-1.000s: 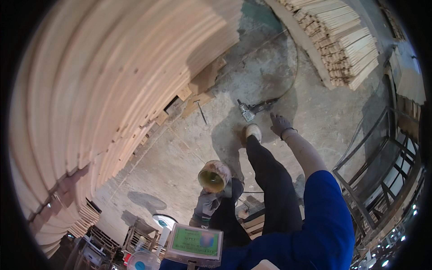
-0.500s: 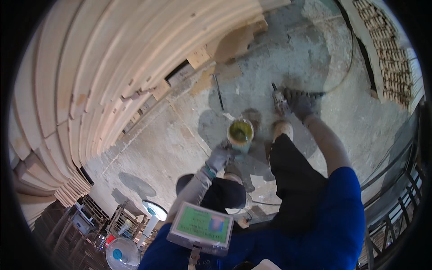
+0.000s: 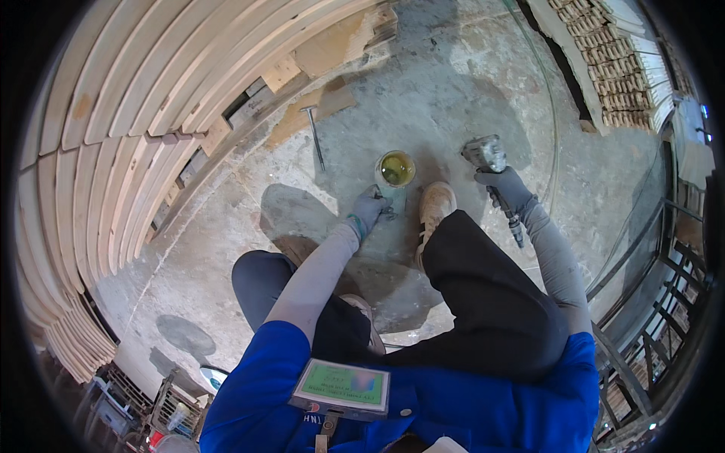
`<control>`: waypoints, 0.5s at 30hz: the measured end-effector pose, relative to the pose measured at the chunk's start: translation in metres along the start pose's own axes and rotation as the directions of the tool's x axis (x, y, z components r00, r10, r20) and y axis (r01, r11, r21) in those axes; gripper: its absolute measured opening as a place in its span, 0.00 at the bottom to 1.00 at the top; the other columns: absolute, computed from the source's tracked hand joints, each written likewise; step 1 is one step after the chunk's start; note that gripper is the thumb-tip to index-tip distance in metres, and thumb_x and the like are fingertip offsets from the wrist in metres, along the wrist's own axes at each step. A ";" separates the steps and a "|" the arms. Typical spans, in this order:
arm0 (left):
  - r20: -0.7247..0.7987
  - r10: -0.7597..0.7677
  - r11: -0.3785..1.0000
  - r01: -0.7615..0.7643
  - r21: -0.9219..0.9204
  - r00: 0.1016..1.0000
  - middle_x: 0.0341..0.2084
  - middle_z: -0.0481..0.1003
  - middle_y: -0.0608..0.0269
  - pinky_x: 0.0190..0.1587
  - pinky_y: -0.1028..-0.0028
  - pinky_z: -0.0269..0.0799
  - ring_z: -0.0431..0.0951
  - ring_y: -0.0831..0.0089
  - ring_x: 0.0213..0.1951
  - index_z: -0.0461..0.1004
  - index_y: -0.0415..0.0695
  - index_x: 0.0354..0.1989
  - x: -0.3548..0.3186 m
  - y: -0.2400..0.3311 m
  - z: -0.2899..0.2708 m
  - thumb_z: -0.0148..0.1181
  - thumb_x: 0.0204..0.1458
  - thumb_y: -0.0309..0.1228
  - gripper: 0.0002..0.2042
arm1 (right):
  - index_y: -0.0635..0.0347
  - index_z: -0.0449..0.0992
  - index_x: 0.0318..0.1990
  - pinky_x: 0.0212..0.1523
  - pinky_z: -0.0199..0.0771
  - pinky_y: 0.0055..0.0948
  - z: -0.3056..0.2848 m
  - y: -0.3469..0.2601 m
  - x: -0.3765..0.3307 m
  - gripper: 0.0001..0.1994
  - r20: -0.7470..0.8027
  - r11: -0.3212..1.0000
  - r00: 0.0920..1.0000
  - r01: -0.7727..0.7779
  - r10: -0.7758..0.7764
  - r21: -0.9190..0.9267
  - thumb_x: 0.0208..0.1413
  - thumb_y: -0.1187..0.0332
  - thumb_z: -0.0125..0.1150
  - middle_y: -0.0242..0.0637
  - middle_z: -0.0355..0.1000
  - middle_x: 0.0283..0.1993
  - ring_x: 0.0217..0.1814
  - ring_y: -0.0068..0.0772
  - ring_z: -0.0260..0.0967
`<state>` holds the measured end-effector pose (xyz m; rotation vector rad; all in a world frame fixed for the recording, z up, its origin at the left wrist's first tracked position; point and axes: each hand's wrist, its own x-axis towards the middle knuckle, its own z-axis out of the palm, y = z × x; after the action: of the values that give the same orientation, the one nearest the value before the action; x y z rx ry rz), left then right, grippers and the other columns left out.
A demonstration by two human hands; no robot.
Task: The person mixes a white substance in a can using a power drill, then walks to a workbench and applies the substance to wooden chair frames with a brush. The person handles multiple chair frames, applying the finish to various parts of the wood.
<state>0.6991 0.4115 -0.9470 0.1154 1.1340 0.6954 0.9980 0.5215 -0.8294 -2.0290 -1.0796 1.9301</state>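
My gloved left hand (image 3: 370, 208) grips the near side of a small open can (image 3: 396, 169) holding yellow-green liquid; the can stands on the concrete floor just ahead of my light work shoe (image 3: 434, 208). To the right, my gloved right hand (image 3: 504, 186) is closed on a grey hand-held power tool (image 3: 485, 152), whose head rests on the floor and whose dark handle runs back under my wrist. I am crouched low, with both knees in dark trousers below the hands.
A hammer (image 3: 312, 134) lies on the floor left of the can. Curved stacks of long wooden boards (image 3: 136, 113) fill the left side, with wood offcuts (image 3: 321, 106) at their foot. Another pile of timber (image 3: 615, 68) lies at upper right. A metal railing (image 3: 649, 302) runs along the right.
My left hand has brought the can forward and down beside my shoe. My right hand has stayed on the power tool, which now sits closer to me.
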 end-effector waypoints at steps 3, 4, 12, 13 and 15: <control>-0.001 0.170 0.978 -0.169 0.123 0.985 0.34 0.74 0.63 0.29 0.72 0.74 0.76 0.73 0.28 0.70 0.41 0.44 0.022 -0.027 0.007 0.55 0.49 0.22 0.12 | 0.59 0.73 0.28 0.12 0.57 0.24 -0.010 0.018 0.002 0.16 -0.087 0.991 0.987 -0.131 0.134 0.034 0.42 0.57 0.68 0.30 0.63 0.17 0.11 0.23 0.57; -0.019 0.137 0.978 -0.132 0.162 0.990 0.33 0.75 0.61 0.29 0.72 0.73 0.76 0.73 0.28 0.71 0.41 0.42 0.019 -0.027 0.017 0.55 0.49 0.24 0.11 | 0.59 0.72 0.27 0.13 0.57 0.24 -0.015 0.026 0.004 0.16 -0.095 0.989 0.986 -0.135 0.140 0.059 0.42 0.57 0.68 0.29 0.62 0.16 0.11 0.23 0.57; -0.135 0.303 0.516 -0.043 0.856 0.943 0.25 0.75 0.51 0.33 0.66 0.72 0.77 0.62 0.28 0.74 0.39 0.32 0.026 -0.012 -0.006 0.55 0.48 0.34 0.10 | 0.59 0.72 0.26 0.13 0.58 0.26 -0.013 0.006 0.010 0.15 -0.124 0.964 0.991 -0.083 0.053 -0.252 0.41 0.58 0.69 0.28 0.63 0.16 0.13 0.22 0.58; -0.175 0.400 0.434 -0.018 0.901 0.899 0.25 0.75 0.50 0.34 0.64 0.72 0.77 0.59 0.30 0.74 0.40 0.32 0.024 0.001 -0.016 0.56 0.48 0.35 0.11 | 0.60 0.73 0.27 0.14 0.57 0.26 -0.013 0.003 0.011 0.15 -0.132 0.948 0.989 -0.109 0.072 -0.298 0.40 0.59 0.69 0.28 0.63 0.16 0.14 0.22 0.59; -0.300 0.640 0.360 0.070 0.931 0.707 0.27 0.75 0.47 0.38 0.60 0.71 0.77 0.53 0.33 0.73 0.40 0.33 0.010 0.060 -0.014 0.56 0.47 0.37 0.12 | 0.60 0.73 0.27 0.15 0.57 0.25 -0.018 0.009 0.008 0.15 -0.154 0.949 0.979 -0.174 0.136 -0.263 0.39 0.59 0.70 0.28 0.63 0.17 0.14 0.22 0.59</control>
<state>0.6625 0.4605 -0.9354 1.1817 2.1464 0.3381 1.0176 0.5259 -0.8381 -2.4201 -1.2491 1.7612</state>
